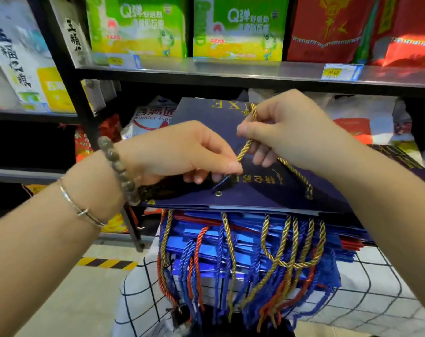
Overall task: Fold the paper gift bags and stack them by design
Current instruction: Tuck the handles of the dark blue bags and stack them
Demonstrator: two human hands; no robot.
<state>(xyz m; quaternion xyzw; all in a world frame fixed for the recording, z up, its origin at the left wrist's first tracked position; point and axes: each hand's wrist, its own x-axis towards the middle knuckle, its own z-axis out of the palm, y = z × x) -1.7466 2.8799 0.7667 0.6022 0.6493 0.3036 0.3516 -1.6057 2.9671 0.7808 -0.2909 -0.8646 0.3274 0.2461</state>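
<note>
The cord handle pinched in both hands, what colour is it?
Gold. The twisted cord handle stands out against the navy bag in the head view.

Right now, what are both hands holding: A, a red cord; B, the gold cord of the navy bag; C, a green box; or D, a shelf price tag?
B: the left hand and the right hand both pinch the gold cord of the navy bag, which lies on top of the stack.
</note>
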